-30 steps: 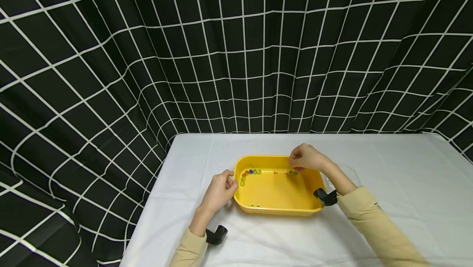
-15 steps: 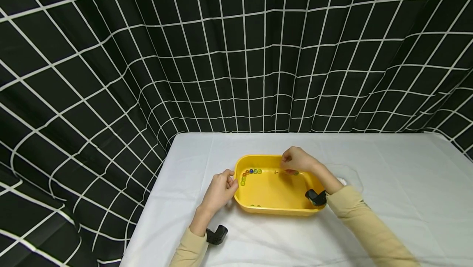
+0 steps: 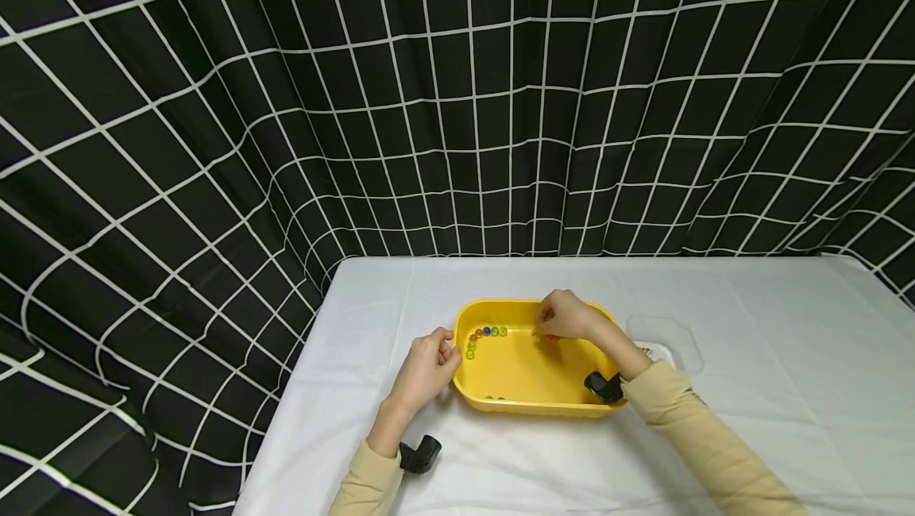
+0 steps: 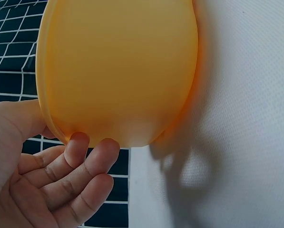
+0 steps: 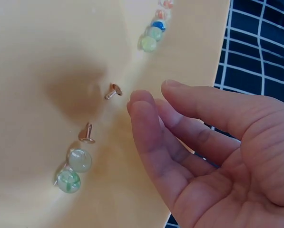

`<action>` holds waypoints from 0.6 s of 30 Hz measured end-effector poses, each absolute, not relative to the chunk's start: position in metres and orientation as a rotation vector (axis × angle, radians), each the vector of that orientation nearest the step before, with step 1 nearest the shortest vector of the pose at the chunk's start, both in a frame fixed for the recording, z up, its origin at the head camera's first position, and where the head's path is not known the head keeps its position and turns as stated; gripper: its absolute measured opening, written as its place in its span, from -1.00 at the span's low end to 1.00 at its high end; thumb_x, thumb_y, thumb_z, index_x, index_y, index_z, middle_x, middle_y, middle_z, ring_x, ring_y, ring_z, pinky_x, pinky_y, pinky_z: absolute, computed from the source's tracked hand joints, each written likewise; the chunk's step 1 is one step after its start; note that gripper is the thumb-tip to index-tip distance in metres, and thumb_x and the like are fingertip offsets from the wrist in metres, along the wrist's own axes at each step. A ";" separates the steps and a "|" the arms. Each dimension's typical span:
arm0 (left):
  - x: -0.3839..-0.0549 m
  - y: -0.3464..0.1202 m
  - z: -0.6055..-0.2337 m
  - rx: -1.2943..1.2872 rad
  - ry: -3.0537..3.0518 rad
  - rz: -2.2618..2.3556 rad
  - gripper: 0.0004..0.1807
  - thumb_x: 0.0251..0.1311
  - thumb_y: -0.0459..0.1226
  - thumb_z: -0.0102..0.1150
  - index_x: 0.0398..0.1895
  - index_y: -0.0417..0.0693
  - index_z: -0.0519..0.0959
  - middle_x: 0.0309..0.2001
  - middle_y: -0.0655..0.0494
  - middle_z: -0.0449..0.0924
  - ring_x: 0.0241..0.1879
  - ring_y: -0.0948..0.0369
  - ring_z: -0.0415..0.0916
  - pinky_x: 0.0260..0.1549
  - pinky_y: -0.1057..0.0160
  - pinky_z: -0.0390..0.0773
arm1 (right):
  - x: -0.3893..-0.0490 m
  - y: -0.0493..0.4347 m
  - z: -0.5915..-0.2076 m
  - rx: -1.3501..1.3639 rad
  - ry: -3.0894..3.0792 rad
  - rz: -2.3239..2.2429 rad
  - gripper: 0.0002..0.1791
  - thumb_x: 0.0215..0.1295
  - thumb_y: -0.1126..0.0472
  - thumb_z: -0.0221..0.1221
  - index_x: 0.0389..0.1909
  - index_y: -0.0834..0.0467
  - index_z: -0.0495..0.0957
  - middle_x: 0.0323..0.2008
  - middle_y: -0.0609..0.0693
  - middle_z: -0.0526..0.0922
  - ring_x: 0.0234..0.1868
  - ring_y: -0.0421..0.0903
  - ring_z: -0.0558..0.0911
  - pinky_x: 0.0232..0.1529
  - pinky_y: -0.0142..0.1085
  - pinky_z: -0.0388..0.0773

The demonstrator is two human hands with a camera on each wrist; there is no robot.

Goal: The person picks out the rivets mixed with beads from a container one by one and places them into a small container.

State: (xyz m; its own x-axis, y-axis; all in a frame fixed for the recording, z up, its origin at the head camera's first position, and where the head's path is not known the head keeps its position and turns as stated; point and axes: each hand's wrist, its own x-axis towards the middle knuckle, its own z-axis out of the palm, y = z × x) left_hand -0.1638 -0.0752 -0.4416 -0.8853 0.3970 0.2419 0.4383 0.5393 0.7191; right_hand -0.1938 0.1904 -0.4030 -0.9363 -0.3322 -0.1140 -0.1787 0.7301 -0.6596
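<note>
A yellow plastic tub (image 3: 522,377) stands on the table, and my left hand (image 3: 423,369) grips its left end. In the left wrist view the thumb goes over the rim while curled fingertips (image 4: 103,154) lie against the outer wall. My right hand (image 3: 569,315) hovers inside the tub by the far wall, thumb and forefinger apart, holding nothing. Just beyond its fingertips lies a copper-coloured flat-headed pin (image 5: 114,90). Another such pin (image 5: 87,134) is close to two glass marbles, one pale (image 5: 80,160) and one green-streaked (image 5: 68,181).
Several marbles, with a blue marble (image 3: 487,331) among them, line the tub's far left corner. Green marbles (image 3: 500,399) peek over the near wall. Right of the tub are a small white container (image 3: 661,353) and a clear plastic piece (image 3: 685,333). A gridded black curtain (image 3: 500,103) hangs behind.
My right hand has moved left along the tub's far wall and a little lower, away from the two marbles toward the left pin. My left hand stays on the rim.
</note>
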 end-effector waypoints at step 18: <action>-0.163 -0.074 -0.440 -0.727 -2.718 -1.297 -0.70 0.15 -0.39 0.06 -0.09 -0.45 0.48 -0.56 0.18 0.41 -0.66 0.39 0.33 -0.68 0.44 0.44 | -0.196 0.182 -0.412 -0.438 2.759 -0.887 -0.91 0.02 0.47 0.19 -0.62 0.33 0.57 -0.72 0.09 0.57 -0.71 -0.25 0.43 -0.60 -0.43 0.38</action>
State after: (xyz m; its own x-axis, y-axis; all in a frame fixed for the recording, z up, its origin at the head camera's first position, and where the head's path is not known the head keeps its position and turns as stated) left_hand -0.1626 -0.0744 -0.4399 -0.8889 0.3937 0.2343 0.4298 0.5395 0.7240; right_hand -0.1958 0.1824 -0.4124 -0.9336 -0.3416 -0.1079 -0.2148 0.7748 -0.5946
